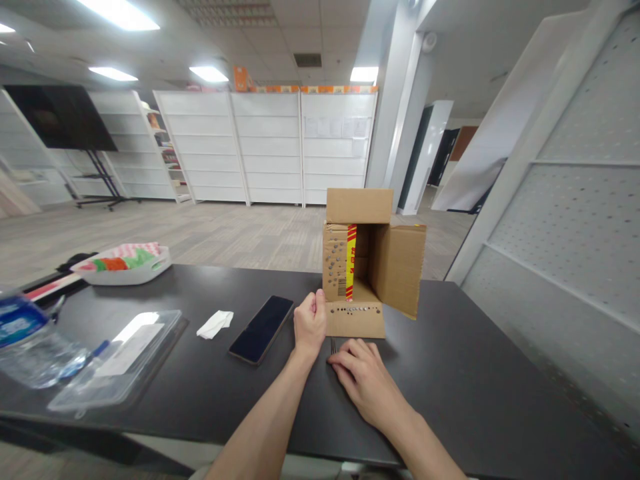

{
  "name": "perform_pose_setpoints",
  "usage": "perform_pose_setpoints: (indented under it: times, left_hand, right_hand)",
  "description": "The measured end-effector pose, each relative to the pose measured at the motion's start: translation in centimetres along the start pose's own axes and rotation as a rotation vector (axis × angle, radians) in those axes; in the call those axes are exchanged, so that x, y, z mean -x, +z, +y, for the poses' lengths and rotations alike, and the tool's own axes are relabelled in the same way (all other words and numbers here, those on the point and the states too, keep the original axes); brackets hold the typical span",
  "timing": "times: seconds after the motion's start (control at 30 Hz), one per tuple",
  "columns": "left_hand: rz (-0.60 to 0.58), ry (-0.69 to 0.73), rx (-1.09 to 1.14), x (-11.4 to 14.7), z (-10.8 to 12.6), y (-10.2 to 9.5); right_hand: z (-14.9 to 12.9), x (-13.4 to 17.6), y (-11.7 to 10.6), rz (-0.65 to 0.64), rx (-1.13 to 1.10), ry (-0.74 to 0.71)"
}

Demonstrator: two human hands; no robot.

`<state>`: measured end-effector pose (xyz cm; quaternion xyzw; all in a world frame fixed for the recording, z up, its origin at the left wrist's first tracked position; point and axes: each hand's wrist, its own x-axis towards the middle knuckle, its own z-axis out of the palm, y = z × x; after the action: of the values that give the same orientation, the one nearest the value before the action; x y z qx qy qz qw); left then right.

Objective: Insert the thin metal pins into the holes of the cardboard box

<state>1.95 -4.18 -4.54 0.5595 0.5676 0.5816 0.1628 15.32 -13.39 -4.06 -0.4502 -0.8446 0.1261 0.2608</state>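
An open cardboard box (403, 267) stands on the black table, its opening facing me and its flaps spread. Small grey dots mark its left flap (335, 263) and lower flap (356, 321); yellow-and-red tape runs along the left side of the opening. My left hand (310, 323) is closed in a fist against the box's lower left edge; whatever its fingers hold is hidden. Just in front of the lower flap, my right hand (363, 377) rests low over the table with bent fingers. Its thumb and forefinger are closed at some thin dark metal pins (333, 345), partly covered by the fingers.
Left of my hands lie a phone (261, 329), a crumpled white tissue (215, 325) and a clear plastic case (123, 360). A water bottle (35, 347) lies at the far left, with a white tray (125, 267) behind. A perforated panel (565, 220) borders the right side.
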Motion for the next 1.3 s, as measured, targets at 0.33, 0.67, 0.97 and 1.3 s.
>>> perform_pose_setpoints:
  times: [0.33, 0.67, 0.97, 1.3]
  left_hand:
    - [-0.007, -0.007, -0.004, 0.1, 0.1, -0.1]
    - [-0.015, 0.01, 0.001, 0.1, 0.0, -0.1]
    - [-0.019, 0.009, -0.003, 0.1, 0.0, -0.1]
    - [-0.023, -0.004, 0.01, 0.1, -0.2, 0.0]
  right_hand:
    - [-0.3, 0.0, -0.3, 0.01, 0.001, 0.019]
    - [1.0, -1.3, -1.7, 0.134, 0.045, 0.139]
    - [3.0, -5.0, -1.7, 0.224, 0.168, 0.267]
    - [3.2, -6.0, -1.5, 0.241, 0.244, 0.278]
